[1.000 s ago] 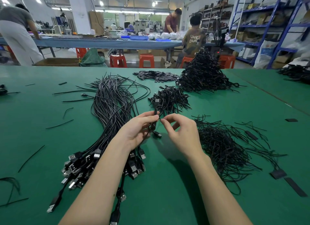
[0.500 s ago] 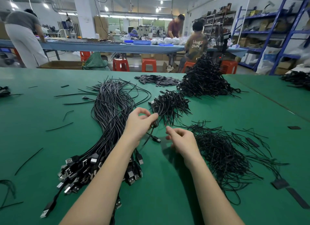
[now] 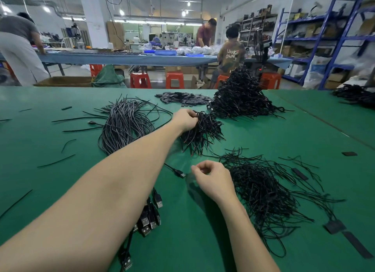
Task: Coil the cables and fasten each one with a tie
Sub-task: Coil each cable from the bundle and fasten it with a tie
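At the near edge of the green table (image 3: pixel 203 241), a cluster of black USB plugs (image 3: pixel 149 217) pokes out from under the left forearm. Just beyond and right of those plugs the right hand (image 3: pixel 213 179) hovers low over the felt, fingers curled inward with thumb and forefinger nearly meeting; whether they pinch anything I cannot tell. A single cable end with a plug (image 3: pixel 178 172) lies on the table just left of that hand. To the hand's right spreads a loose tangle of thin black ties (image 3: pixel 267 192), with a few flat black strips (image 3: pixel 353 246) at its far right edge.

Farther out, the left hand (image 3: pixel 185 119) reaches across the table and rests on top of a small heap of coiled cables (image 3: pixel 200 132), its fingers bent down onto the heap's near-left top; the pictures do not show whether they grasp a cable. Left of that heap lies the big bundle of uncoiled cables (image 3: pixel 125 125), its strands running back toward the USB plugs. Behind and right of the small heap rises a taller pile of finished coils (image 3: pixel 241 99), and left of that pile lies a scatter of flat black tabs (image 3: pixel 184 98).

Beyond the table stand 3 red stools (image 3: pixel 174 79), a long blue bench (image 3: pixel 125 58), blue shelving (image 3: pixel 324 38) and 3 people at work.
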`<control>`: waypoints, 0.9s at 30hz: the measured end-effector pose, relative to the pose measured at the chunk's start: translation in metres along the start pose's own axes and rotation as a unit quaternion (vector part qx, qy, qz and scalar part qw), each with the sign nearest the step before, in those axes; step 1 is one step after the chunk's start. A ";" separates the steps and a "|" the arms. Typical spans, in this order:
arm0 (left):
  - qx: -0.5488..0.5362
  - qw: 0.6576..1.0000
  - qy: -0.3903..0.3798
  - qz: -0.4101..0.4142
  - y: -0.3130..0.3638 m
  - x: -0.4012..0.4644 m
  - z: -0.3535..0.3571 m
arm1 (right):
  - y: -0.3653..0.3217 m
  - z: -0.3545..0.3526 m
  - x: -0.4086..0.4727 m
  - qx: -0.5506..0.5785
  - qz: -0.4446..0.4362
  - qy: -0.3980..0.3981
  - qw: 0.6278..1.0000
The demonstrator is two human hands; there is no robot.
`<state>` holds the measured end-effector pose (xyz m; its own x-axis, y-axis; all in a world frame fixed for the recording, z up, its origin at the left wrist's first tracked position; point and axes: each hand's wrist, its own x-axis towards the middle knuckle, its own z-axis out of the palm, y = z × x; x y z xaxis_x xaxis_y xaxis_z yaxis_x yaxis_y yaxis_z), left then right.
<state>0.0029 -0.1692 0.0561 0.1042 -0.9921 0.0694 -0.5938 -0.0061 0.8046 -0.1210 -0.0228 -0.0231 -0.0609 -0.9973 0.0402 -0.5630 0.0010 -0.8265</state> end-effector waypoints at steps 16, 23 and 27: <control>0.058 0.996 0.037 0.064 -0.025 -0.022 -0.007 | -0.003 0.001 -0.001 -0.057 -0.002 -0.015 0.998; 0.059 0.994 0.004 0.093 -0.041 -0.089 -0.040 | -0.006 -0.001 -0.006 -0.077 -0.024 -0.009 0.997; 0.057 0.993 -0.019 0.099 -0.059 -0.133 -0.042 | -0.009 0.006 -0.010 -0.206 -0.095 -0.015 0.974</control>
<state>0.0572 -0.0312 0.0239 -0.0515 -0.9794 0.1954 -0.6870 0.1767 0.7048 -0.1103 -0.0130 -0.0198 0.0970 -0.9839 0.1499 -0.8454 -0.1609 -0.5094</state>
